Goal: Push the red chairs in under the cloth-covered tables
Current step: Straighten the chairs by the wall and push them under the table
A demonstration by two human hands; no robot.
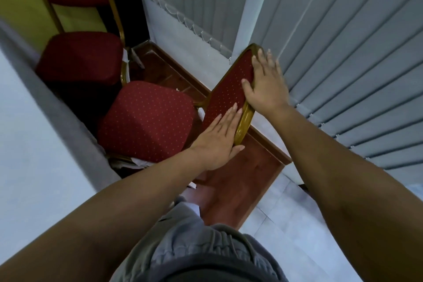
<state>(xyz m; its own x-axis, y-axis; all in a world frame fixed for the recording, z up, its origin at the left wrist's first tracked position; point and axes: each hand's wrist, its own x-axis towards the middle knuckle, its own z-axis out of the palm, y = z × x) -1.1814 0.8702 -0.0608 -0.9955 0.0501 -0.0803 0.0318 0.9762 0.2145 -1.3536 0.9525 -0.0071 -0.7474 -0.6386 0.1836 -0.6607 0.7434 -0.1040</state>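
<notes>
While both my hands rest on the red chair's backrest point(229, 91), my left hand point(217, 142) lies flat, fingers straight, against its near gold rim, and my right hand point(263, 84) wraps the top edge, thumb on the fabric. Its seat point(146, 119) sits left, beside the cloth-covered table point(34, 144).

Two red chairs point(146, 119) point(80, 55), two hands point(217, 142) point(263, 84), one table point(34, 133).

Looked like a banquet or function hall: gold-framed red chairs point(146, 119), cloth-covered tables point(34, 144), vertical blinds point(354, 52).
</notes>
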